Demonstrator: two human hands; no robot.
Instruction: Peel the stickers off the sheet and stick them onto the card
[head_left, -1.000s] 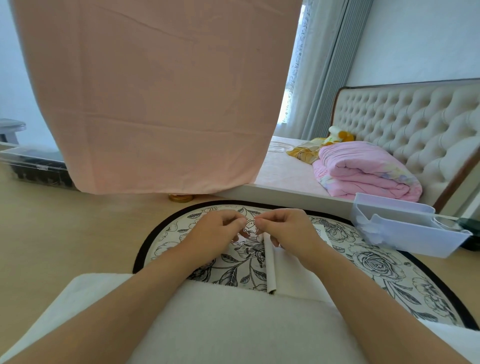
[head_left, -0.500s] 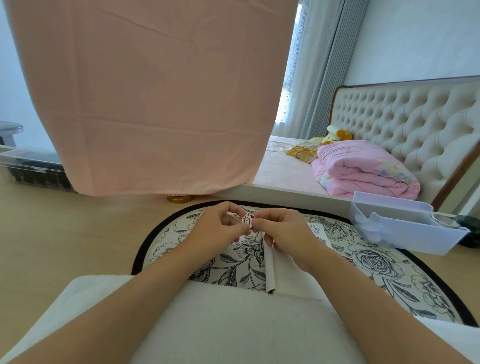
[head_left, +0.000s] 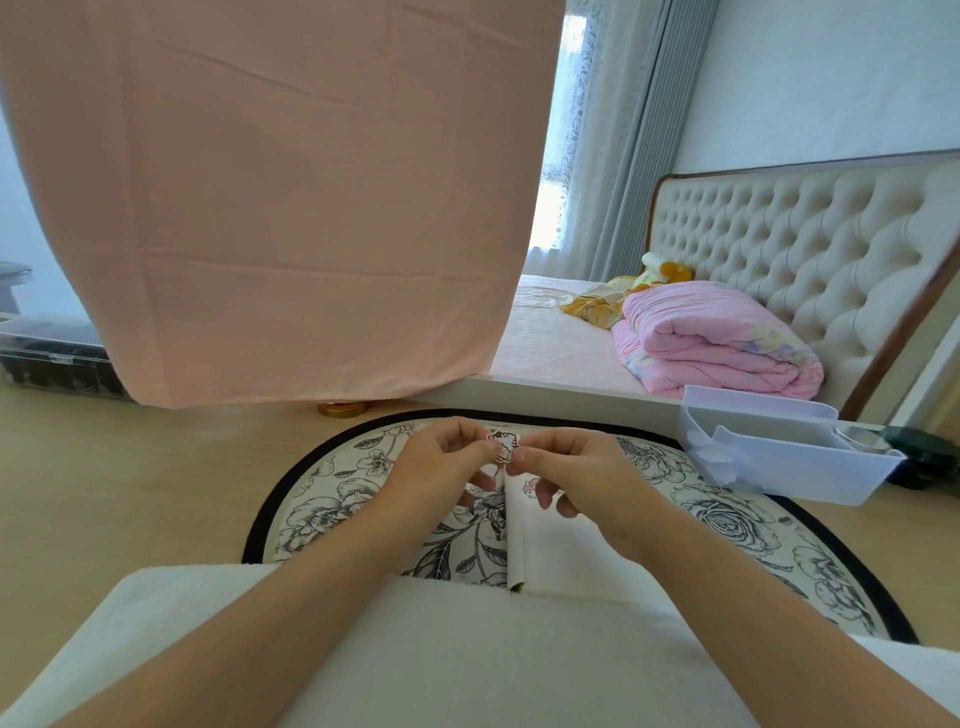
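The left hand (head_left: 447, 465) is held above the floral mat (head_left: 332, 499). Its thumb and forefinger are pinched on the left edge of a small printed piece (head_left: 503, 448), and the other fingers are curled beneath. The piece is held in the air between both hands, above the top edge of the card (head_left: 566, 545). The right hand (head_left: 576, 470) is pinched on the piece's right edge, with the remaining fingers loosely bent over the card, which lies on the mat.

One small pink sticker (head_left: 530, 488) is seen on the card near its top. The task is therefore judged to be at an early stage, with a peel in progress.

It cannot be determined whether the piece is a bare sticker or one with its backing. The number of stickers left is not shown. The card's near edge is covered by a white cloth (head_left: 467, 649), and its upper part is partly hidden by the right hand.
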